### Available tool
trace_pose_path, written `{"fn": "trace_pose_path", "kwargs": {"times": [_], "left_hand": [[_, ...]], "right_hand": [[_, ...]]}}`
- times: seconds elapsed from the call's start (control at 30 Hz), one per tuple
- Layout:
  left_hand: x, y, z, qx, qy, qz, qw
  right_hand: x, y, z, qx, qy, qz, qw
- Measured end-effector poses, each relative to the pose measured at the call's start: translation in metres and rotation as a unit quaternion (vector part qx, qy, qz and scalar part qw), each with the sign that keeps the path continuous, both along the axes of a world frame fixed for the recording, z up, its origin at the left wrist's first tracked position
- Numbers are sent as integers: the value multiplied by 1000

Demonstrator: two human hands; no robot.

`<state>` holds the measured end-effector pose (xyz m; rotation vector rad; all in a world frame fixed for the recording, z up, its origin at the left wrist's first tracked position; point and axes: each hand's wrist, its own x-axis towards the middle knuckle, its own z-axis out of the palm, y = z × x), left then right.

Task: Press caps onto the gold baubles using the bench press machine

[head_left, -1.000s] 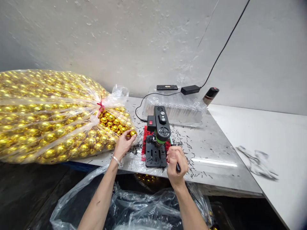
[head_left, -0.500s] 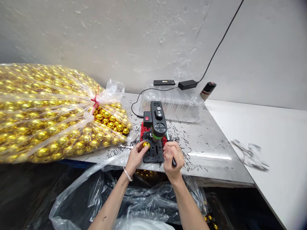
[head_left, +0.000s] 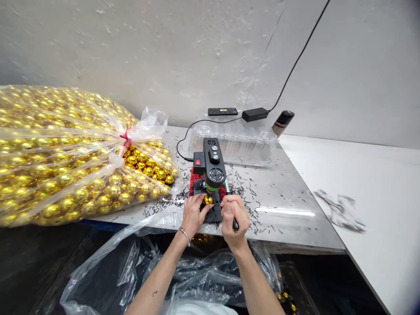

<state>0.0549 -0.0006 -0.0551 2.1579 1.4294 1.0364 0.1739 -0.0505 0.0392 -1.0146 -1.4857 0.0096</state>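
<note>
A small black bench drill press (head_left: 215,164) with a red switch stands on the metal table. Just beneath its head sits a shiny gold ball (head_left: 208,200), pinched between the thumb and fingers of my left hand (head_left: 194,214). My right hand (head_left: 235,216) is wrapped around the black lever handle (head_left: 235,225) at the press's right side. The press's black base plate (head_left: 215,214) shows partly below the ball. Whether the tool tip touches the ball is hidden under the head.
A big clear bag of gold balls (head_left: 65,175) lies at left, tied with red string. Behind the press are a clear plastic tray (head_left: 234,146), a power adapter (head_left: 255,114) and a spray can (head_left: 282,121). Black shavings litter the table (head_left: 285,183). Gloves (head_left: 341,210) lie right.
My left hand has moved right with the gold ball, bringing it from the base plate's left side to under the press head. My right hand stays on the lever.
</note>
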Motion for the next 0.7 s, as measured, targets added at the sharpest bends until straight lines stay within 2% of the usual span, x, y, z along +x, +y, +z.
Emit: {"fn": "trace_pose_path", "kwargs": {"times": [0.13, 0.37, 0.57, 0.7], "left_hand": [[2, -1, -6, 10, -11, 11, 1000], [4, -2, -13, 17, -19, 26, 999], [3, -2, -14, 32, -15, 25, 999], [2, -2, -16, 36, -17, 21, 999]], "right_hand": [[2, -1, -6, 0, -4, 2, 1000], [10, 4, -35, 37, -69, 15, 997], [7, 9, -56, 51, -30, -10, 998], [8, 13, -64, 70, -60, -7, 996]]}}
